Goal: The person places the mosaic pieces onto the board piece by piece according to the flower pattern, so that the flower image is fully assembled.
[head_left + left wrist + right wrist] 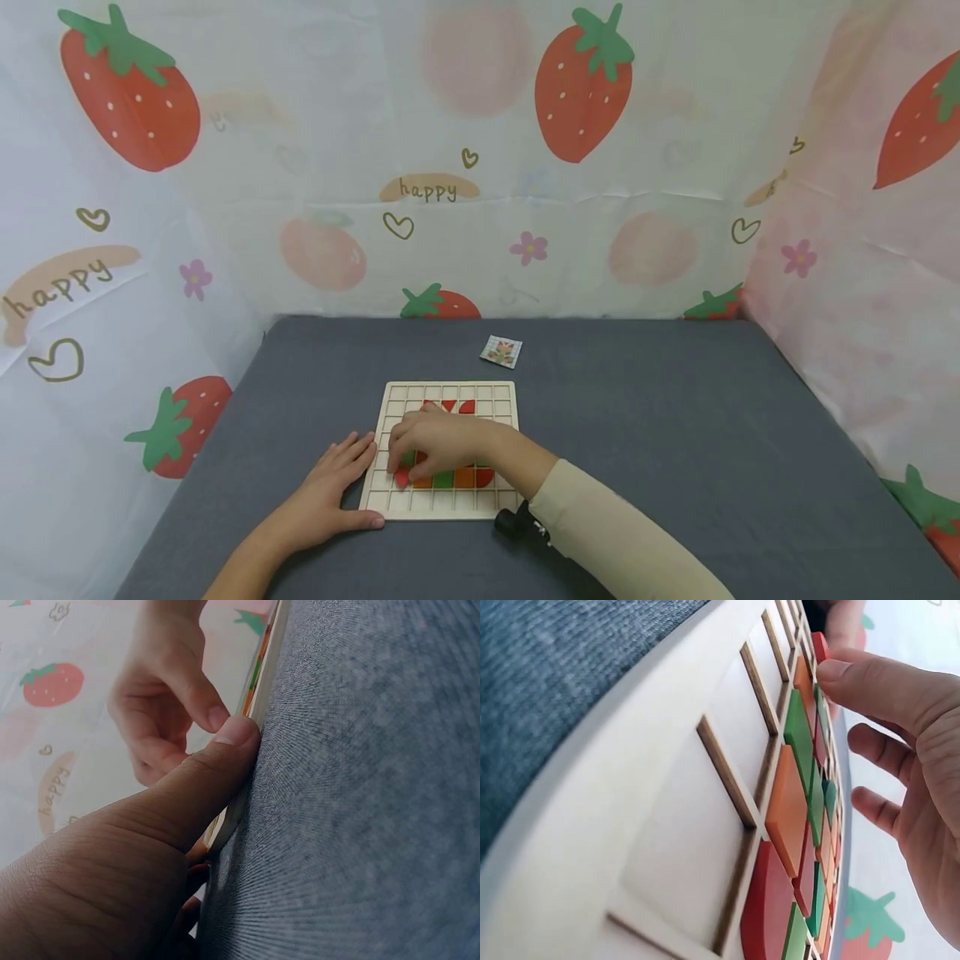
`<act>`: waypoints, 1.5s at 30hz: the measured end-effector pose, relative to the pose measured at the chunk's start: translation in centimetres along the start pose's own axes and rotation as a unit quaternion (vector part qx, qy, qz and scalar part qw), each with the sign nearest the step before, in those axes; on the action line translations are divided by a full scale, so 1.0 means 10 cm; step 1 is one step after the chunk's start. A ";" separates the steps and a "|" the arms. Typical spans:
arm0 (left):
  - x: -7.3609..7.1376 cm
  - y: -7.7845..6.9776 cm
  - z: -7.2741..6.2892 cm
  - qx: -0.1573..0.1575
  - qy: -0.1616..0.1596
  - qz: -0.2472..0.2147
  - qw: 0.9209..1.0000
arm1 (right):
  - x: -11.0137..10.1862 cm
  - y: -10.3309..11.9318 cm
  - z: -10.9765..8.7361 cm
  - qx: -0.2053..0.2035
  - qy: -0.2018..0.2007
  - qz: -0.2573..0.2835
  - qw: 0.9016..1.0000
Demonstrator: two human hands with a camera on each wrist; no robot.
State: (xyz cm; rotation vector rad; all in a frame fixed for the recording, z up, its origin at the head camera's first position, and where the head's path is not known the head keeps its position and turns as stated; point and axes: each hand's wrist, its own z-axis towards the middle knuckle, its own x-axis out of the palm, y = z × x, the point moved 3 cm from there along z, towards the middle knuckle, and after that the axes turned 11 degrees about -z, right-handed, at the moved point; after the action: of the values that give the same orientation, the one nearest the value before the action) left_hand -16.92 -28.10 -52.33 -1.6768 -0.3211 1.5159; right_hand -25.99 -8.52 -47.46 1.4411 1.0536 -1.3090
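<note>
A pale wooden grid board (450, 505) lies on the grey cloth, with red, orange and green tiles set in its squares. My right hand (444, 437) reaches over the board and pinches a small red tile (402, 478) at the left end of the nearest tile row. In the right wrist view this red tile (820, 646) stands tilted at the thumb tip, beyond an orange tile. My left hand (328, 492) rests along the board's left side, fingers extended, its thumb (236, 733) against the near edge. The right hand covers several middle tiles in the head view.
A small picture card (501, 352) with a coloured pattern lies behind the board. A black wrist device (513, 522) sits under the right forearm by the board's near right corner. Strawberry-printed cloth (525, 275) walls the table's back and sides.
</note>
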 end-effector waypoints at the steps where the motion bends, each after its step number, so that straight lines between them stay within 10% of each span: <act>1: 0.00 0.00 0.00 0.001 0.001 -0.001 1.000 | 0.01 0.00 0.00 -0.002 0.003 -0.001 1.000; 45: 0.00 -0.01 -0.01 -0.002 0.000 -0.001 1.000 | 0.08 0.08 0.05 0.003 0.003 0.006 1.000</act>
State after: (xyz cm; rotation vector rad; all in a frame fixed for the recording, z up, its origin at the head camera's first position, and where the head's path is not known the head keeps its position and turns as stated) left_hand -16.80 -28.05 -52.31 -1.6783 -0.3257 1.5155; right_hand -25.24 -9.14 -48.19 1.4544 1.0433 -1.3022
